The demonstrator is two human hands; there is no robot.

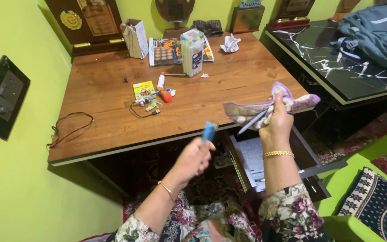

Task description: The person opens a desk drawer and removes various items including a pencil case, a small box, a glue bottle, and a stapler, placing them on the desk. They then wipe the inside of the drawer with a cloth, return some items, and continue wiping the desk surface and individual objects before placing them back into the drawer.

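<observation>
Head view, centre frame: your left hand [194, 157] pinches a light blue cap [209, 130]; your right hand [277, 120] grips a soft cloth [292, 104] around a slim pen [251, 122] (probably slippery, hold mid-barrel).

The counter [113, 107] is brown wood with a visible grain and a soft, semi-gloss sheen. The cloth [251, 110] in the right hand [277, 123] is a fuzzy, matt fabric with a purple edge, and the slim pen [252, 122] against it looks like smooth plastic. The left hand [193, 159] holds a blue pen cap [209, 131] of shiny plastic. Each of the 2 wrists carries a glossy gold-coloured metal bangle [278, 153]. The black side table [337, 67] is polished, marble-like stone with white veins. The open drawer [265, 161] has a dull grey lining.
</observation>
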